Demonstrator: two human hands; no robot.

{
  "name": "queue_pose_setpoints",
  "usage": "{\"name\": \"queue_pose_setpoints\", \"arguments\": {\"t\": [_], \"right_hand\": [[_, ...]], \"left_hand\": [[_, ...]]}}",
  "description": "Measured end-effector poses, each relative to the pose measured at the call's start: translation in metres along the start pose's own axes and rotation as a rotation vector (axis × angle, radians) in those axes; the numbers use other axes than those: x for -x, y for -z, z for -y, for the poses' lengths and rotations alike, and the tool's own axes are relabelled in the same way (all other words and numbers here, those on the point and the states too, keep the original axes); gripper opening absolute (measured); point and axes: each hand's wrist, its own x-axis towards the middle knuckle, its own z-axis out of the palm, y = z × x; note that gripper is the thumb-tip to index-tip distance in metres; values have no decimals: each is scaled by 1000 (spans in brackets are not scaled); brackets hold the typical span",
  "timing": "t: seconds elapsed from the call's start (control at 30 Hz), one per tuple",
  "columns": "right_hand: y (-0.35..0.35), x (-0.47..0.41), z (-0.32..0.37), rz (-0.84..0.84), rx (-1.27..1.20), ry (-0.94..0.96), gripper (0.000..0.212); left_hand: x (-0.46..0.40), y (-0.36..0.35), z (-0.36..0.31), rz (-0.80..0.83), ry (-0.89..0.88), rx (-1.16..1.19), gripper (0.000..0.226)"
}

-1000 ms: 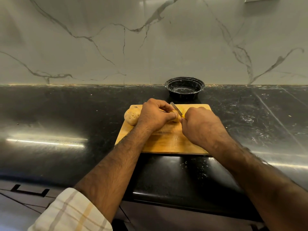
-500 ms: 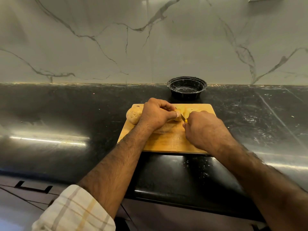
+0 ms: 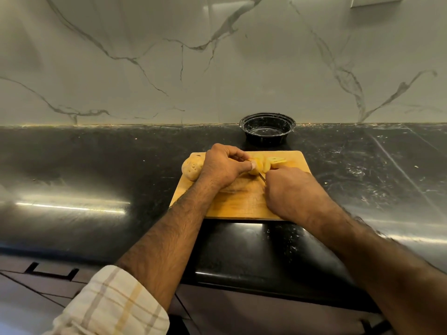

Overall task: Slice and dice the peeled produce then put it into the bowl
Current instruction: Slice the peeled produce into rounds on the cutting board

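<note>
A wooden cutting board (image 3: 242, 204) lies on the black counter. My left hand (image 3: 221, 166) pins a peeled yellow potato (image 3: 254, 168) at the board's far middle. My right hand (image 3: 290, 192) is shut on a knife (image 3: 262, 176); only a short piece of blade shows, down against the potato. Cut yellow slices (image 3: 275, 162) lie just right of the blade. A second whole pale potato (image 3: 192, 168) rests at the board's far left corner, behind my left hand. The black bowl (image 3: 267, 128) stands empty beyond the board, against the wall.
The glossy black counter (image 3: 96, 177) stretches to both sides, with a marble backsplash (image 3: 169, 68) right behind the bowl. The counter's front edge and a drawer handle (image 3: 52, 272) are below my arms.
The knife blade, raised and tilted a second ago, has come down through the potato. More cut slices now show to the right of the blade. My left hand stays on the potato.
</note>
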Motion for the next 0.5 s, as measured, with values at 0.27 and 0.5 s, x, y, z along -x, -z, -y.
{"name": "queue_pose_setpoints", "arguments": {"t": [0.27,0.5], "right_hand": [[10,10,-2,112,186,134,18],[11,17,-14,122,132,37,16]], "left_hand": [[1,-1,-1,6,7,5,24],[0,1,0,14,10,34,26]]}}
